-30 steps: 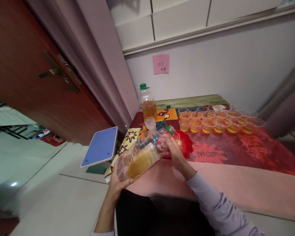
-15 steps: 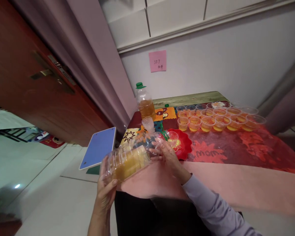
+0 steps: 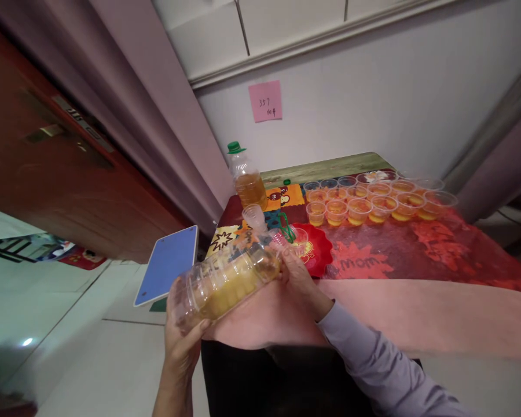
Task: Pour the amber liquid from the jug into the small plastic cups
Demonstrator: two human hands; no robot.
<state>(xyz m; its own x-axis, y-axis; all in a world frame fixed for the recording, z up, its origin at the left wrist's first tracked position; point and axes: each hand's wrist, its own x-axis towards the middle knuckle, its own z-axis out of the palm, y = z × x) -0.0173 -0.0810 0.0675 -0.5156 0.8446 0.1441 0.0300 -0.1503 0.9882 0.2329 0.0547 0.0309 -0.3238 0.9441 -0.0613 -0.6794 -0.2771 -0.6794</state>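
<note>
A large clear plastic bottle (image 3: 226, 284) with yellow liquid in it lies tilted almost on its side above the table's near edge. My left hand (image 3: 183, 333) is wrapped around its base. At the other end my right hand (image 3: 301, 281) closes around the neck, where the liquid reaches; the fingertips are partly hidden. Just beyond the neck is a red scalloped plate (image 3: 323, 255), with a clear cup partly visible over it. A green plastic loop (image 3: 285, 227) shows beside the plate. Behind the bottle stands a stack of clear cups (image 3: 254, 216).
Several clear cups of yellow liquid (image 3: 359, 209) stand in rows at the right. A second bottle (image 3: 249, 185) with a green cap stands at the back left. A blue board (image 3: 167, 260) is left of the table. A pink note (image 3: 265, 101) hangs on the wall.
The liquid has run farther toward the bottle's neck. My right hand has closed around the neck from a more open pose. The view has shifted slightly.
</note>
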